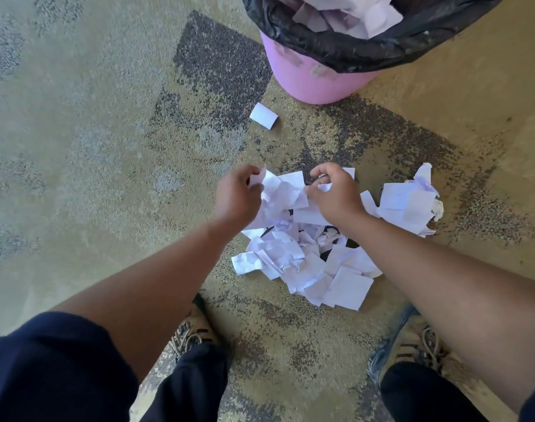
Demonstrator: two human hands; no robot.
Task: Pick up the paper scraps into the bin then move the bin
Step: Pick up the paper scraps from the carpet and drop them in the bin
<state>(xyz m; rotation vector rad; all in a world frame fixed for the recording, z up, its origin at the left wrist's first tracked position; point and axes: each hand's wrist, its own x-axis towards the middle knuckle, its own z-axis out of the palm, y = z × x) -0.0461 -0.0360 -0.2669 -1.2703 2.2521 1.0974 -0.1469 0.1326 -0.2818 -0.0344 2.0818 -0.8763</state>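
A heap of white paper scraps (309, 260) lies on the carpet in front of my feet. My left hand (237, 194) grips scraps at the heap's far left edge. My right hand (333, 193) pinches scraps at the heap's far middle. More crumpled sheets (408, 205) lie to the right of my right hand. One single scrap (263, 115) rests apart, closer to the bin. The pink bin (312, 77), lined with a black bag (351, 50), stands at the top of the view with paper inside it.
The floor is mottled tan and dark carpet (107, 147). My two shoes (193, 333) (412, 345) stand just behind the heap, one on each side.
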